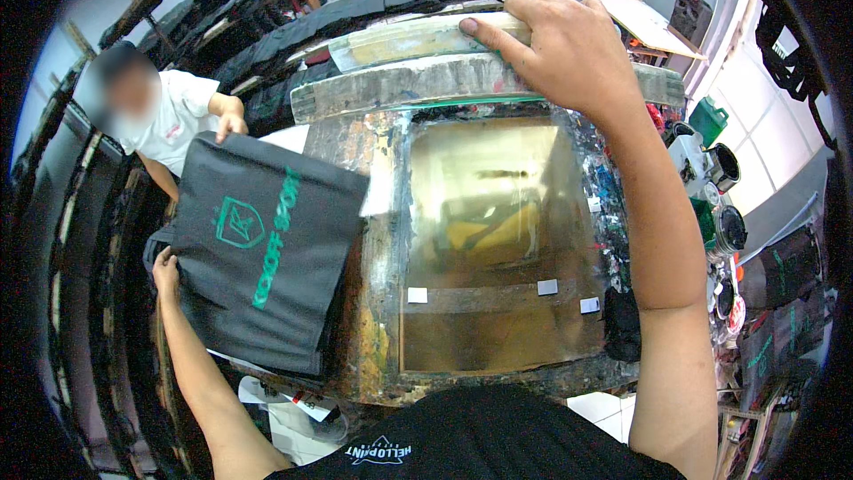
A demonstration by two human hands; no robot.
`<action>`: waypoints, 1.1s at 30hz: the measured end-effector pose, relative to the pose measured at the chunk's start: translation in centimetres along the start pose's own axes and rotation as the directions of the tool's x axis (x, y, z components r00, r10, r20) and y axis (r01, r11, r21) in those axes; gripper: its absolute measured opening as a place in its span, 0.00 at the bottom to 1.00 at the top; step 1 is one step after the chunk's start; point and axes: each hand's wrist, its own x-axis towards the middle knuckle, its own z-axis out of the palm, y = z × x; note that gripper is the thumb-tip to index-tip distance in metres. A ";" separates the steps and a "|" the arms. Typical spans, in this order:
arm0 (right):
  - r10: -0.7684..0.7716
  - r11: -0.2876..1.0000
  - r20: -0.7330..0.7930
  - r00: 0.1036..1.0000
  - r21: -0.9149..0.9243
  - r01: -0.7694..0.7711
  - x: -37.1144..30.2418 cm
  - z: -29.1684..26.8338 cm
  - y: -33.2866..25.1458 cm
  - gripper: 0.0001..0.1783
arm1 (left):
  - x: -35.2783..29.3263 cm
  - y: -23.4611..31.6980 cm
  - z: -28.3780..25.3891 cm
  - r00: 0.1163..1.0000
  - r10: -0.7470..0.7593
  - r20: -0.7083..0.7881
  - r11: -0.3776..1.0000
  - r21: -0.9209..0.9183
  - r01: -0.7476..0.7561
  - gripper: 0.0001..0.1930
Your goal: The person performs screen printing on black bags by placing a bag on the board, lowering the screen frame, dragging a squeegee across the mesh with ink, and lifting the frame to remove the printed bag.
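A black fabric bag (pixel 302 213) with a green printed shield and lettering hangs tilted over the table's left side. My left hand (pixel 166 271) is closed on its left edge. A co-worker's hand (pixel 231 120) holds the bag's far corner. My right hand (pixel 569 53) reaches far forward and curls over the right end of a pale squeegee (pixel 418 43), thumb along it; the fingertips are partly hidden. Just below the squeegee runs a thick, stained grey wooden frame bar (pixel 400 89). Nearer me lies a shiny brown printing board (pixel 498 329) with small white tabs on it.
The co-worker (pixel 173 116), in a white shirt, stands at the left by long racks. More black fabric pieces (pixel 373 4) lie on racks at the back. Ink cans (pixel 730 229) and a green jug (pixel 708 120) stand at the right, beside further printed black pieces (pixel 782 271).
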 end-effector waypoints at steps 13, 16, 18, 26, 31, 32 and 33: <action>-0.005 1.000 0.029 1.000 0.013 0.004 0.3 -0.1 0.3 0.37 | -30.7 20.2 5.2 0.743 0.505 0.440 0.778 0.141 -0.612 0.56; -0.054 0.998 -0.047 0.997 0.007 0.055 0.3 0.2 0.4 0.39 | -33.9 20.9 7.4 0.745 0.439 0.502 0.730 0.283 -0.621 0.58; -0.064 0.998 -0.076 0.995 0.005 0.064 0.2 0.5 0.5 0.41 | -34.5 20.5 8.4 0.748 0.463 0.475 0.687 0.340 -0.642 0.56; -0.051 0.999 -0.091 0.995 -0.004 0.051 -1.0 0.2 -0.1 0.41 | -33.6 18.2 10.4 0.758 0.522 0.392 0.716 0.281 -0.639 0.40; -0.009 1.000 -0.024 1.000 -0.002 0.009 -1.4 -0.2 -0.4 0.37 | -32.0 19.4 9.3 0.823 0.402 0.402 0.863 0.134 -0.487 0.27; -0.010 1.000 -0.031 0.999 -0.005 0.010 -1.4 -0.1 -0.4 0.37 | -31.7 20.4 8.8 0.843 0.310 0.439 0.911 0.118 -0.396 0.26; -0.028 1.000 -0.079 0.996 -0.006 0.028 -1.4 0.0 -0.3 0.38 | -31.5 21.5 8.2 0.837 0.369 0.404 0.909 0.031 -0.415 0.26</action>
